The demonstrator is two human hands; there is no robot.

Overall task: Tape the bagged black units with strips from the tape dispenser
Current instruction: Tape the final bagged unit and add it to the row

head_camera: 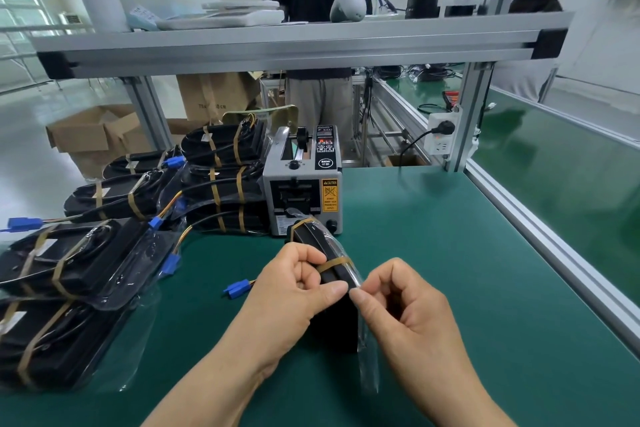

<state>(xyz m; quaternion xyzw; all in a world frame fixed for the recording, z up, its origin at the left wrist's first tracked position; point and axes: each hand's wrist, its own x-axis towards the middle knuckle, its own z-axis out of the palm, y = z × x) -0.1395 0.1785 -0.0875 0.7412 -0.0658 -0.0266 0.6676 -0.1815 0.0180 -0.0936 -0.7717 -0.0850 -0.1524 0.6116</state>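
The fingers of the left hand were curled round the bagged black unit, with the thumb laid across its near face. This grip seemed meant to keep the unit standing on its long edge on the green counter, so that its narrow side faced up for taping. The right hand had its fingers bent, and the tips pinched the loose clear bag against the unit's edge, just beside the left thumb. Probably this was to pull the slack plastic flat before it was fixed. A brown tape strip already crossed the unit just above both thumbs, and another band showed near its far end. The far end almost touched the outlet of the tape dispenser, which stood close behind it, within easy reach for a fresh strip. A blue connector on thin wires lay on the counter to the left of the left hand. Further left, the taped units were stacked flat beside the dispenser and towards the counter's edge, out of the working space.
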